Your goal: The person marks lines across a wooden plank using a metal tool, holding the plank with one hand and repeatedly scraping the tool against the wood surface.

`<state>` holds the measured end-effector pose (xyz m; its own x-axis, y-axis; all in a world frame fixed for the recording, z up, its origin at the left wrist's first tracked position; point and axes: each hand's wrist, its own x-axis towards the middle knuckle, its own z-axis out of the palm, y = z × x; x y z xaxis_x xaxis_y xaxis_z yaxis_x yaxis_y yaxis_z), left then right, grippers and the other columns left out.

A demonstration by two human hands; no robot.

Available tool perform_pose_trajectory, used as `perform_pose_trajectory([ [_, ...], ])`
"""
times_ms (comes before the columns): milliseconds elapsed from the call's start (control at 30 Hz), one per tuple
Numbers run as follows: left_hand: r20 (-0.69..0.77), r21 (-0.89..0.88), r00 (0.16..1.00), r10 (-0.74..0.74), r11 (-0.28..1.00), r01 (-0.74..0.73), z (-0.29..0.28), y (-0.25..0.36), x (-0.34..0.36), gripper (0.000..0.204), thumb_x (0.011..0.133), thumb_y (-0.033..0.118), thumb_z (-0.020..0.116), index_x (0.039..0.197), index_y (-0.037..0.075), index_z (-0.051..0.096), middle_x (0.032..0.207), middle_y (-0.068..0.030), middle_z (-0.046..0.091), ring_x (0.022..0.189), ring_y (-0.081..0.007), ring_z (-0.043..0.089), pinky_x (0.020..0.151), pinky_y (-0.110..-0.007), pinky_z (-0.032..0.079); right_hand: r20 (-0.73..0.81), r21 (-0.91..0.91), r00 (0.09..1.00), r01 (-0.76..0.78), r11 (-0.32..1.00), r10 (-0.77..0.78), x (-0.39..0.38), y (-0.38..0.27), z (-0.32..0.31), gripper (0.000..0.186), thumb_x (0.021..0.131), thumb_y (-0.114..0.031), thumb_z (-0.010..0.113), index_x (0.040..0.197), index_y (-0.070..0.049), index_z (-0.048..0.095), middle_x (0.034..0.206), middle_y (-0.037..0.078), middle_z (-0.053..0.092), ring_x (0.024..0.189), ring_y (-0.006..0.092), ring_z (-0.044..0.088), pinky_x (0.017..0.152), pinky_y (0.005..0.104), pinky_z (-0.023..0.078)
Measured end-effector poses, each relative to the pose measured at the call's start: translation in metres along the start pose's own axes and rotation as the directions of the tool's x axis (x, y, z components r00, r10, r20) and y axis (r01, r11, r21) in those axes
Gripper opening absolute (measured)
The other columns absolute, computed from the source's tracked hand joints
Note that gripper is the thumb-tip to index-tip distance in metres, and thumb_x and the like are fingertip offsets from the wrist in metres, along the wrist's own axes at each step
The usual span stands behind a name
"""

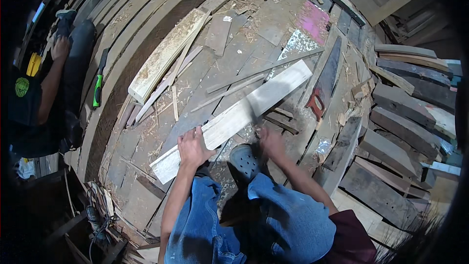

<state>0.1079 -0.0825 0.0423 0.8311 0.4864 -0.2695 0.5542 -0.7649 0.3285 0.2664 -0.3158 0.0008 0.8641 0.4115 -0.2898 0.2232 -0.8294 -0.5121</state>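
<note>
Left hand (193, 147) presses flat on the pale plank (234, 117); right hand (270, 143) is blurred, grip unclear.

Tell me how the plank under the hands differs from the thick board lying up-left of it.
The plank is long, thin and pale; the thick board is shorter, chunkier and dusted with sawdust. The left hand presses on the plank, and the blurred right hand is beside it; the thick board lies untouched. Both are light wood, lying slanted.
</note>
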Motion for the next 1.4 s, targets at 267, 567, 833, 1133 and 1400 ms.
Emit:
perform_pose_trajectory([
  [267,-0.043,-0.029,0.999,0.033,0.999,-0.034,0.005,0.000,-0.001,0.089,0.052,0.037,0.087,0.127,0.005,0.054,0.112,-0.0170,0.062,0.112,-0.0302,0.057,0.096,-0.046,0.037,-0.191,-0.131,0.981,-0.069,0.989,0.043,0.039,0.043,-0.059,0.049,0.099,-0.043,0.044,0.092,0.001,0.063,0.077,0.029,0.064,0.075,0.0465,0.064,0.065,0.0558,0.051],
  [567,-0.070,-0.023,0.997,0.018,1.000,-0.020,0.008,-0.022,-0.007,0.090,0.052,0.040,0.087,0.127,0.004,0.054,0.115,-0.0167,0.063,0.111,-0.0298,0.058,0.095,-0.045,0.038,0.312,-0.150,0.939,0.199,0.968,-0.145,-0.034,-0.025,0.003,0.055,0.099,-0.049,0.040,0.096,0.002,0.060,0.074,0.030,0.063,0.075,0.0493,0.064,0.069,0.0566,0.051],
  [833,-0.067,-0.014,0.997,0.034,0.999,-0.035,0.001,0.003,0.002,0.084,0.051,0.038,0.086,0.122,0.004,0.057,0.112,-0.0148,0.064,0.107,-0.0291,0.060,0.093,-0.045,0.039,-0.112,-0.094,0.960,-0.269,0.959,0.258,0.026,0.033,-0.031,0.053,0.099,-0.048,0.041,0.099,0.000,0.063,0.084,0.030,0.065,0.078,0.0491,0.064,0.071,0.0592,0.049],
  [1133,-0.038,-0.015,0.999,0.028,0.999,-0.028,0.003,0.003,0.002,0.089,0.050,0.038,0.085,0.128,0.004,0.055,0.107,-0.0156,0.063,0.104,-0.0289,0.060,0.093,-0.044,0.039,-0.193,-0.262,0.934,0.246,0.933,-0.300,0.042,0.072,-0.063,0.044,0.100,-0.039,0.045,0.095,0.002,0.060,0.071,0.027,0.063,0.072,0.0447,0.064,0.062,0.0544,0.049],
  [1400,-0.102,-0.011,0.995,0.020,1.000,-0.021,0.011,-0.016,-0.006,0.088,0.050,0.038,0.086,0.125,0.004,0.055,0.110,-0.0155,0.064,0.106,-0.0294,0.060,0.092,-0.045,0.038,0.380,-0.095,0.897,0.280,0.955,-0.225,-0.027,-0.046,-0.002,0.050,0.097,-0.048,0.045,0.094,-0.001,0.061,0.078,0.028,0.065,0.075,0.0475,0.064,0.070,0.0559,0.051],
])
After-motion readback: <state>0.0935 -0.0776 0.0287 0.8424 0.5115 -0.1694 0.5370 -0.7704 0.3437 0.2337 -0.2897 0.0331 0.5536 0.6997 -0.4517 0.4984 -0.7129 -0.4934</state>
